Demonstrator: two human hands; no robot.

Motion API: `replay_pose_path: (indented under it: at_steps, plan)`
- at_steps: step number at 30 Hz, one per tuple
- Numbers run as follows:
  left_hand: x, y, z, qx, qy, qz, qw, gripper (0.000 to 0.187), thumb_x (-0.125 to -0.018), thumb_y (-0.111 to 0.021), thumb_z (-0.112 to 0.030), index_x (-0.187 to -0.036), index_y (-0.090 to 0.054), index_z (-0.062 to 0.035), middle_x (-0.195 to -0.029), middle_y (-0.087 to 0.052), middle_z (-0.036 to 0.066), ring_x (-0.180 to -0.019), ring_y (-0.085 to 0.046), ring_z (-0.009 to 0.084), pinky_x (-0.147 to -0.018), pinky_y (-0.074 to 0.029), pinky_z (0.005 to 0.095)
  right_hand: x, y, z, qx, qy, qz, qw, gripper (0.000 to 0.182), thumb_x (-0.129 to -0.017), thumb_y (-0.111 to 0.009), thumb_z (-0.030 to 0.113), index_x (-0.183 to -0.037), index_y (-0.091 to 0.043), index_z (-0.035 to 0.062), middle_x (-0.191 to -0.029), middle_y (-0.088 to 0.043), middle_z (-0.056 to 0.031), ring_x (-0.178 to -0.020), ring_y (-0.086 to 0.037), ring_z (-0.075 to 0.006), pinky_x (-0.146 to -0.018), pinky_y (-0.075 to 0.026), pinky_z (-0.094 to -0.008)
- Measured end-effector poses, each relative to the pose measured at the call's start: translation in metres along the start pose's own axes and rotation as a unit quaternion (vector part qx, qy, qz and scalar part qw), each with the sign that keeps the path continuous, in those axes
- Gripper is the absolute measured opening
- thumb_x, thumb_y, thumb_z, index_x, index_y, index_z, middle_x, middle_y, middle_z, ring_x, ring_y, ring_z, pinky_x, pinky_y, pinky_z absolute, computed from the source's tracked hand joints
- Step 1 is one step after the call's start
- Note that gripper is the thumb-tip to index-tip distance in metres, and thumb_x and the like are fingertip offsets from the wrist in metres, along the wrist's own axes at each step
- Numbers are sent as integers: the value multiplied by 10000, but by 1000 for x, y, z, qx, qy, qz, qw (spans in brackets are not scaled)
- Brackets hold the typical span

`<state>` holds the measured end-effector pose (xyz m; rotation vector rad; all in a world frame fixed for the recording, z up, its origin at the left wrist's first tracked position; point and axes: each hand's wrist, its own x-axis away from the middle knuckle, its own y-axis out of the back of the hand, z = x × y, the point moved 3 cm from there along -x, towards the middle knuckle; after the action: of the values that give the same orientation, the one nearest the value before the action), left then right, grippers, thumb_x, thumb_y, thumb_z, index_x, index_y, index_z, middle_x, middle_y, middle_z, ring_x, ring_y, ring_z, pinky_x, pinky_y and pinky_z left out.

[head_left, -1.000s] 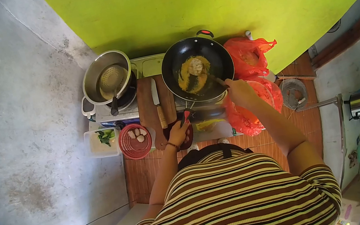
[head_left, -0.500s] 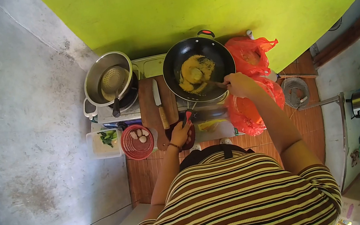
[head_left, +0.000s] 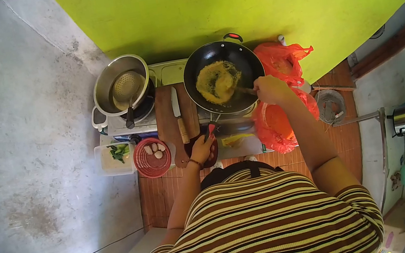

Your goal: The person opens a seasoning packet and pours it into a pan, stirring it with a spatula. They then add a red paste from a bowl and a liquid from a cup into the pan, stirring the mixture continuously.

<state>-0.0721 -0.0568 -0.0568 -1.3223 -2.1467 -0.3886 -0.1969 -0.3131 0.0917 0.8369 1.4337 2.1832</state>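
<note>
The left hand (head_left: 201, 150) has its fingers curled round the handle (head_left: 211, 128) of the wok (head_left: 248, 60), and a firm hold there should stop it swivelling. Just beyond, the right hand (head_left: 272, 89) has its fingers closed on the spatula (head_left: 246, 90), angled into the yellow paste (head_left: 205, 80) on the wok's bottom; low, even sweeps would best guard against scorching.

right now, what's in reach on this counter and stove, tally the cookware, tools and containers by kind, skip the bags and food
Wok: 1
Steel pot: 1
Perforated ladle: 1
Stirring tool: 1
Knife: 1
Cutting board: 1
Red basket: 1
Pale tub: 1
Total clearly visible: 8
</note>
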Motion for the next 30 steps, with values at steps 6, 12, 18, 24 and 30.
replay_pose_path:
  at_steps: [6,12,18,24,30]
  plan:
    - [-1,1,-1,-11,0,2,1000,283,-955,-503,-317,-953,-559,-39,-622,-505,-3,-421,-471,94,-375,-356,244,-4,-32,0,-78,79,-33,993,176,-767,-564,151,-884,-683,96,-908,-662,-164,-871,-638,-341,-747,-510,-446]
    - [-2,0,0,-14,-4,4,1000,265,-947,-509,-309,-937,-557,-49,-616,-510,-1,-417,-478,99,-372,-363,247,31,-3,-4,-8,15,-56,998,199,-790,-534,127,-921,-671,67,-873,-655,-173,-837,-630,-352,-750,-497,-441]
    - [-2,3,-2,0,7,7,1000,236,-935,-513,-286,-914,-561,-56,-612,-526,9,-414,-495,115,-375,-380,260,45,-18,5,-24,-1,-45,999,202,-806,-515,129,-938,-653,63,-846,-647,-195,-819,-629,-358,-717,-492,-458]
    - [-5,5,3,-1,8,13,1000,239,-937,-507,-285,-928,-558,-52,-622,-529,8,-417,-495,113,-378,-381,257,18,-33,-7,-120,-16,-40,992,161,-796,-537,127,-892,-647,60,-835,-655,-195,-822,-647,-347,-729,-508,-462]
    - [-3,4,1,-10,1,8,1000,282,-957,-500,-318,-961,-556,-41,-617,-499,-6,-412,-461,94,-367,-353,249,17,-13,-9,-5,-40,-27,999,169,-786,-560,139,-903,-656,64,-872,-665,-177,-821,-651,-347,-727,-511,-459]
